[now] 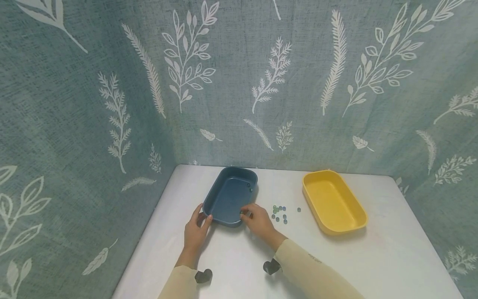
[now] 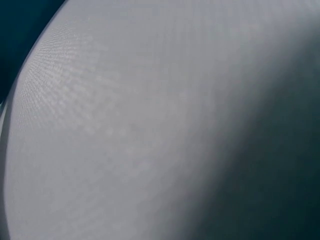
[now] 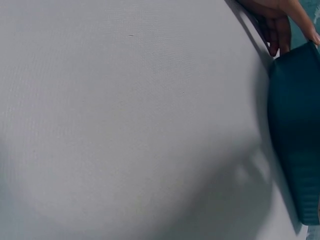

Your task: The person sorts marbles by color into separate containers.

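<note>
In the head view a blue tray (image 1: 228,198) lies on the white table, with a few small glass marbles (image 1: 250,190) along its right inner side. My left hand (image 1: 194,234) grips the tray's near left corner, thumb at the rim and fingers along the outer wall. Over the near right corner, my right hand (image 1: 258,220) pinches a small greenish marble (image 1: 241,213) between thumb and fingertips. Several loose green and bluish marbles (image 1: 277,209) lie to the right of that hand. The right wrist view catches the tray's outer wall (image 3: 295,130) and the left hand (image 3: 280,20).
A yellow tray (image 1: 332,201) stands on the right part of the white table (image 1: 239,261). One marble (image 1: 299,209) lies apart, close to its left side. Patterned green fabric (image 1: 231,83) hangs behind and to the left of the table.
</note>
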Tool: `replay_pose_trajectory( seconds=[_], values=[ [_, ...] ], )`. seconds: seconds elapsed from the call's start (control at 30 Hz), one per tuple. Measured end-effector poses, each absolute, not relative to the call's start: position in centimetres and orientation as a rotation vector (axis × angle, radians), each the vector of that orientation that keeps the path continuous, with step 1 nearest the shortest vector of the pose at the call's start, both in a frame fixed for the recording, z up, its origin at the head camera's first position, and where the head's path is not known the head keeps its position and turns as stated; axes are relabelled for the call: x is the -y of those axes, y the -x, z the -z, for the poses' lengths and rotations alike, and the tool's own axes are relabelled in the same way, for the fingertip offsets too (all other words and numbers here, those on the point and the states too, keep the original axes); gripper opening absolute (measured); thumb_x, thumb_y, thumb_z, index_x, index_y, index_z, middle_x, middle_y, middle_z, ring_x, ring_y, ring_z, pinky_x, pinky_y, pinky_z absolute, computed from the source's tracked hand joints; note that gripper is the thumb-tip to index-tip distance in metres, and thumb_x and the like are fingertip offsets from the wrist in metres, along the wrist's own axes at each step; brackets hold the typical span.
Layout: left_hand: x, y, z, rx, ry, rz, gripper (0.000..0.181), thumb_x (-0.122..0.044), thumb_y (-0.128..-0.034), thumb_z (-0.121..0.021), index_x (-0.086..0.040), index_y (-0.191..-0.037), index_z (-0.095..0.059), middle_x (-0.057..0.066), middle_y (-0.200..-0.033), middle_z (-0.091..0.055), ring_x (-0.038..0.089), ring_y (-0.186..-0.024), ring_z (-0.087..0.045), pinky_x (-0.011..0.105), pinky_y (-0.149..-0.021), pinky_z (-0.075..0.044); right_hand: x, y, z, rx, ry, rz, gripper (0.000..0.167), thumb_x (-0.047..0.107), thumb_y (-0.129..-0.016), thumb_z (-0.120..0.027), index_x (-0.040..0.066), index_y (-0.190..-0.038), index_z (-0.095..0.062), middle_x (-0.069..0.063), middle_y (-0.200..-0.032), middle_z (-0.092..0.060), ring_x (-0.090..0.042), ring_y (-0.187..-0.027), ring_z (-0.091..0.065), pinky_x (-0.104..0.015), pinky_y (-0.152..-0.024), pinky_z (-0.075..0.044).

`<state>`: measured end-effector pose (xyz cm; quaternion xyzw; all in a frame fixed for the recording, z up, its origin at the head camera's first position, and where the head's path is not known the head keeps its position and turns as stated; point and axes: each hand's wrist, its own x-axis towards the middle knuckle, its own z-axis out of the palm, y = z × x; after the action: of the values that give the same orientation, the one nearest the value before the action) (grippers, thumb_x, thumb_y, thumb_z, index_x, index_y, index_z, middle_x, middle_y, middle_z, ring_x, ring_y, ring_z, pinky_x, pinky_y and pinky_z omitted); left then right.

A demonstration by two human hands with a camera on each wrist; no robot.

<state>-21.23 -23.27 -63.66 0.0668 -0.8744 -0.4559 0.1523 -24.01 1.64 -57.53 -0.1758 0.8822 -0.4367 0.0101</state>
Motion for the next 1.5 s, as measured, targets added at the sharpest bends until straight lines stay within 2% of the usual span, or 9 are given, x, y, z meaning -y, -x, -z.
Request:
replay_pose_trajectory(
  seconds=[0.3,1.5],
  values=[
    [23.18,21.24,63.51,2.522,-0.197,1.299,0.064,-0.045,-0.0941,-0.063,-0.021,-0.149,-0.039,0.012,-0.125,-0.064,0.033,-0.13,-0.047,0.055,-0.113,-0.023,-1.39,23.87,58.16,-2.781,0.566,1.357,0.02,0.02,-0.092,-0.067,0.015,-0.111,-0.068,0.009,-0.101,-0.062,-0.005,-0.078,-0.053,-0.022,-0.068,-0.049],
    [23.28,21.24,63.74,2.514,-0.206,1.281,0.065,-0.047,-0.0932,-0.063,-0.022,-0.148,-0.04,0.012,-0.124,-0.065,0.034,-0.129,-0.048,0.056,-0.111,-0.025,-1.21,23.61,58.44,-2.764,0.59,1.321,0.022,0.023,-0.092,-0.069,0.014,-0.111,-0.069,0.012,-0.094,-0.055,-0.006,-0.075,-0.051,-0.022,-0.064,-0.048]
  ],
)
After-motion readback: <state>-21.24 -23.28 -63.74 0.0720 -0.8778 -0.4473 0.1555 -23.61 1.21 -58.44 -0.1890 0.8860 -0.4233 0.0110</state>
